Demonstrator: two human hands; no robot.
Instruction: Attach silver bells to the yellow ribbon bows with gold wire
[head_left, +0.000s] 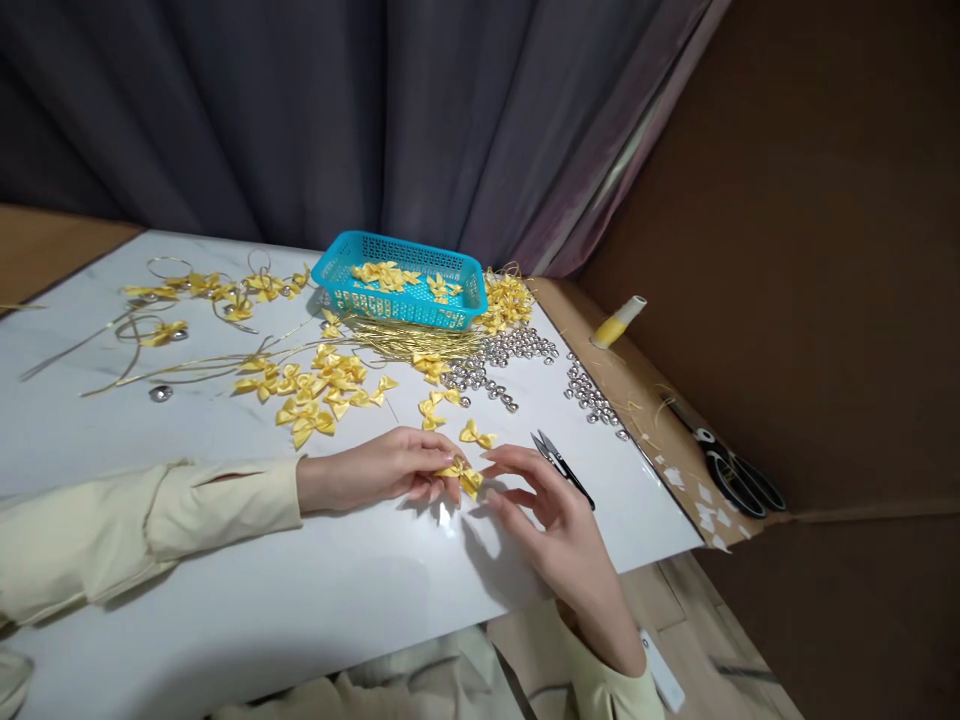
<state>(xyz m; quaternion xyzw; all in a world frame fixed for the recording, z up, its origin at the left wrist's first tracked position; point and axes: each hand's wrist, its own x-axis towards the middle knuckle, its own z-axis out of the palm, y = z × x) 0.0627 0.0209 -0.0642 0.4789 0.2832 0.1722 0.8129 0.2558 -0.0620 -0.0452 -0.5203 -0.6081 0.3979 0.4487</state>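
Note:
Pinched between the thumb and fingers of my left hand (pixel 409 465) is a small yellow ribbon bow (pixel 469 480), held just above the white tabletop. My right hand (pixel 547 510) hovers close on the bow's right side, its thumb and fingers curved and apart with nothing visible between them. A loose yellow bow (pixel 478 434) lies just beyond my fingers. Black thread snips (pixel 562 468) rest on the table behind my right hand. Farther back on the left, a pile of yellow bows (pixel 322 385) spreads over the tabletop.
A blue basket (pixel 405 312) with bows stands at the back, gold cords (pixel 412 342) in front of it. Silver bells (pixel 517 350) are scattered to its right. Scissors (pixel 735 475) and a yellow thread spool (pixel 619 322) sit on the brown right-hand surface. Corded bows (pixel 217 288) lie back left.

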